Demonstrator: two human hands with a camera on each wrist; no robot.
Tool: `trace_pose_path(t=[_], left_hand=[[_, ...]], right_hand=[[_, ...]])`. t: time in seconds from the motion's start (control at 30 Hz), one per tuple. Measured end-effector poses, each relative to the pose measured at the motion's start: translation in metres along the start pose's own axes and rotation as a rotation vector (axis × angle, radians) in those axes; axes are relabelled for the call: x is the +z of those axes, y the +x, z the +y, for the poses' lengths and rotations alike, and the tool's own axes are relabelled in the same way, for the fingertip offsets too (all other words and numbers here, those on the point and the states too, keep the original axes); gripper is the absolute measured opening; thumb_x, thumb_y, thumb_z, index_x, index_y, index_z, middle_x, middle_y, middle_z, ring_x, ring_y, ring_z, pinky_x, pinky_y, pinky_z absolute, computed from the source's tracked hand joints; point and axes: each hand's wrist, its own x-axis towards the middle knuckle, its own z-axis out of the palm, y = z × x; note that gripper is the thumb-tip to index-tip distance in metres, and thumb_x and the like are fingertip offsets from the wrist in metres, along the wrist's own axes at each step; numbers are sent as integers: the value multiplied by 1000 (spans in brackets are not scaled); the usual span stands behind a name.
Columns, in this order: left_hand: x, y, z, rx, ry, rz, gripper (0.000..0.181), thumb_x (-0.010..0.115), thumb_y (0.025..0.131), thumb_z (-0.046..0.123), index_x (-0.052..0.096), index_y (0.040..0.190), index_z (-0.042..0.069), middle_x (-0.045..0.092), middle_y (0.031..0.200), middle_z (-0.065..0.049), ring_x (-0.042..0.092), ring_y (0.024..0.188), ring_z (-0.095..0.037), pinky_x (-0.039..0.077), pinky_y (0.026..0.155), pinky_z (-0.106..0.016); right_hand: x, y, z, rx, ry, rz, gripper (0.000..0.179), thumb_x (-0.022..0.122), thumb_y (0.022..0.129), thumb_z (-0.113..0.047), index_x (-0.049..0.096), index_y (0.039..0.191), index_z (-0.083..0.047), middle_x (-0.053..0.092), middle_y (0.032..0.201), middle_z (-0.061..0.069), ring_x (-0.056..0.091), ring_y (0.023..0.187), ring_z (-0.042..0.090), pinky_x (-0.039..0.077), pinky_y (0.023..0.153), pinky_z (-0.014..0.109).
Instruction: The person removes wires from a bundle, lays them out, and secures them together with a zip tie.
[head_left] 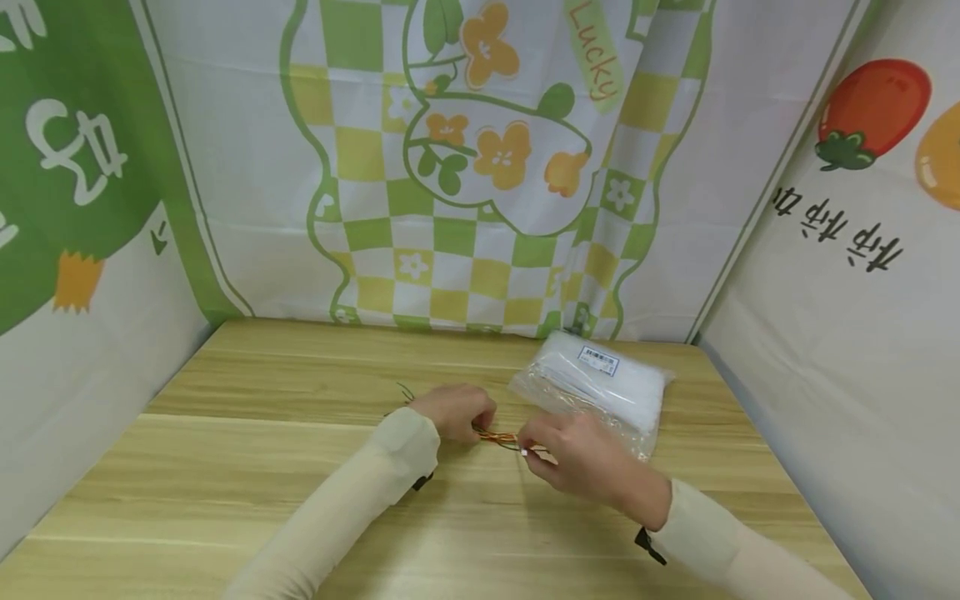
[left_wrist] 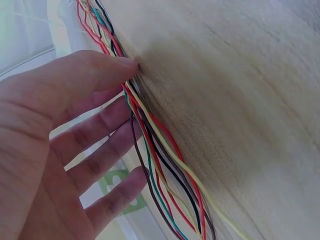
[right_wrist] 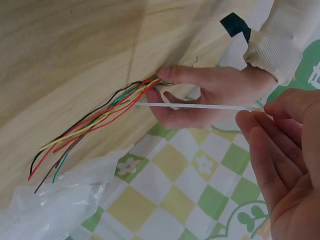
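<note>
My left hand [head_left: 454,411] pinches a bundle of thin coloured wires [left_wrist: 172,157] between thumb and fingers, close over the table. Red, yellow, black, green and brown strands fan out loosely on both sides of the grip. To its right, my right hand [head_left: 585,458] holds a slim white cable tie [right_wrist: 200,106] by one end, between thumb and forefinger. In the right wrist view the tie stretches straight toward the bundle, its free tip overlapping the area just beside the left fingers. The left palm faces its wrist camera, the other fingers spread behind the wires.
A clear plastic bag [head_left: 600,379] with a white pack and a barcode label lies at the back right, right behind my right hand. The wooden table [head_left: 300,467] is enclosed by printed cloth [head_left: 465,275] at the back and both sides.
</note>
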Motion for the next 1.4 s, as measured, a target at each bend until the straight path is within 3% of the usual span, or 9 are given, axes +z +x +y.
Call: trace_pose_path(t=[0.13, 0.47, 0.6, 0.73, 0.8, 1.03, 1.4], left_hand=[[2, 2, 0, 11, -1, 1, 16, 81, 89, 8, 73, 95, 21, 67, 96, 10, 55, 85, -9, 50, 80, -30], [3, 6, 0, 17, -9, 2, 16, 81, 89, 5, 74, 93, 19, 68, 94, 10, 55, 83, -8, 51, 79, -28], [3, 6, -1, 27, -17, 3, 13, 80, 91, 8, 74, 91, 19, 68, 92, 10, 56, 82, -7, 51, 78, -28], [5, 6, -2, 43, -21, 3, 12, 80, 93, 11, 73, 90, 20, 67, 90, 9, 57, 81, -6, 51, 77, -28], [6, 7, -3, 53, -21, 3, 11, 80, 93, 12, 73, 90, 19, 66, 89, 9, 56, 80, -7, 51, 77, -28], [6, 6, -2, 76, -37, -9, 12, 76, 95, 7, 72, 87, 16, 59, 81, 8, 51, 76, -8, 45, 73, -26], [6, 2, -1, 65, -24, -10, 8, 74, 97, 9, 74, 91, 15, 59, 88, 6, 51, 85, -10, 45, 78, -29]], right_hand=[[-3, -4, -9, -12, 59, 6, 21, 82, 83, -1, 69, 93, -13, 72, 85, -6, 64, 66, 4, 49, 61, 12], [-4, -10, -31, -79, 48, 31, 34, 89, 74, -3, 67, 95, -17, 73, 88, -10, 58, 63, -4, 44, 59, 6], [0, -13, -34, -79, 124, 4, 25, 84, 83, -1, 68, 98, -14, 74, 88, -7, 65, 71, -2, 48, 64, 6], [7, -18, -33, -68, 122, -2, 6, 73, 98, -9, 69, 97, -13, 73, 87, -8, 66, 73, -2, 50, 66, 7], [11, -21, -32, -58, 116, -7, 5, 70, 101, -11, 69, 96, -14, 73, 86, -8, 67, 73, -2, 50, 66, 7], [22, -26, -28, 2, 118, -41, 24, 85, 82, -1, 70, 94, -15, 75, 87, -8, 68, 76, -4, 50, 68, 6], [38, -30, -21, 101, 120, -110, 17, 84, 85, -2, 72, 93, -13, 77, 88, -7, 72, 81, -2, 53, 72, 7]])
